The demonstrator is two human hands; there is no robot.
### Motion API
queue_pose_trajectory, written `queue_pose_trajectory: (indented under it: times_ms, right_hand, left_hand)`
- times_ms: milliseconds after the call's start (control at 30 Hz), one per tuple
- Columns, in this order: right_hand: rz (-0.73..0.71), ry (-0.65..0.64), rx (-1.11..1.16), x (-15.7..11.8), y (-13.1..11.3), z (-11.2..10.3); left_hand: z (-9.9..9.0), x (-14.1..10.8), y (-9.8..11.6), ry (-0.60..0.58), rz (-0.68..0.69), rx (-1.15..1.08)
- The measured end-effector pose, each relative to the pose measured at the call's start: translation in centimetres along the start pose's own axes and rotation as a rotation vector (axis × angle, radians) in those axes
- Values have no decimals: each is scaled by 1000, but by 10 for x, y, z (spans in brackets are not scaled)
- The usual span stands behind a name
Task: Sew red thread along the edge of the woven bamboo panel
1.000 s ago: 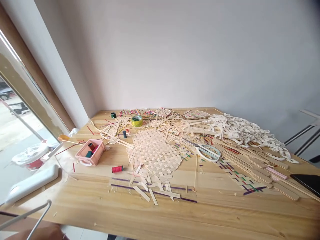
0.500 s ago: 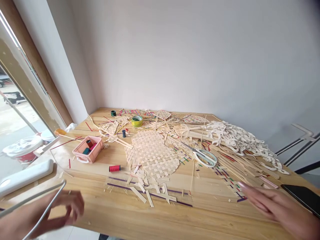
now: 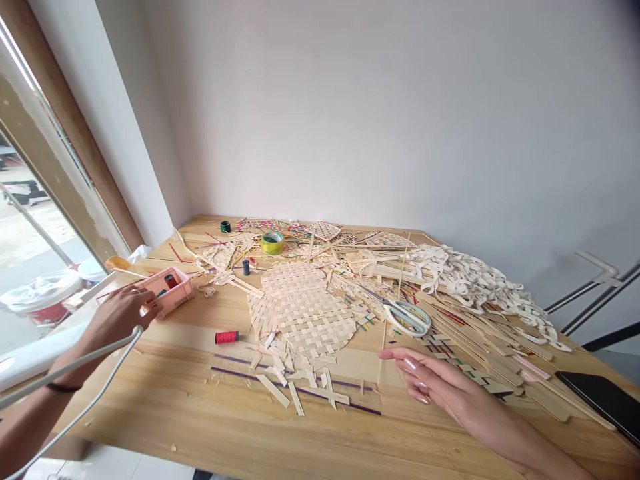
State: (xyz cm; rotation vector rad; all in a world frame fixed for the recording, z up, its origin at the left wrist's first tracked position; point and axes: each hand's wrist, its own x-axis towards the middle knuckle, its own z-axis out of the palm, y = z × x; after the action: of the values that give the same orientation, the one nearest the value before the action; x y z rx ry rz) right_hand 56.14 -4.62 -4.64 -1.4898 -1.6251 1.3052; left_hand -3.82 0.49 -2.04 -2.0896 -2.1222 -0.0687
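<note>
At the left, my left hand (image 3: 123, 310) is closed over the near end of a pink plastic box (image 3: 180, 293), hiding the box's white handle. A dark red thread spool (image 3: 171, 281) shows inside the box. My right hand (image 3: 445, 387) hovers above the table's right part with the index finger stretched out, holding nothing. Scissors (image 3: 409, 319) with pale handles lie beyond it. A woven panel of pale flat strips (image 3: 310, 307) lies in the middle, with short cut strips (image 3: 295, 383) scattered at its near edge. Left of these rests a red thread spool (image 3: 227, 337).
White cord or tape (image 3: 470, 277) is heaped at the right above flat wooden strips (image 3: 500, 353). A black phone (image 3: 600, 400) lies at the right edge. Yellow-green tape (image 3: 273, 243) stands toward the back. A white cable (image 3: 115, 367) crosses in front of my left arm.
My left hand has moved forward from the near left edge to the pink box and closed on its near end. My right hand has moved left and farther over the table.
</note>
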Motion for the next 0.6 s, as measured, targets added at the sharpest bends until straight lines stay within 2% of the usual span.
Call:
queue_pose_trajectory:
  times_ms: [100, 200, 300, 400, 467, 600]
  right_hand:
    - [-31, -2, 12, -1, -1, 3]
    - [-21, -15, -43, 0, -4, 4]
    - [-22, -6, -128, 2, -7, 4]
    - [-46, -19, -136, 6, -13, 6]
    - [-68, -31, -128, 9, -19, 10]
    - [-95, -27, -153, 10, -27, 17]
  left_hand:
    - [-4, 9, -17, -21, -29, 74]
    - [-14, 16, -16, 27, -46, 54]
    - [-30, 28, 6, 114, -4, -76]
    - [-41, 50, 40, 49, 50, -153]
    - [-38, 68, 61, 18, 91, -161]
    - [-14, 94, 89, -88, 111, -140]
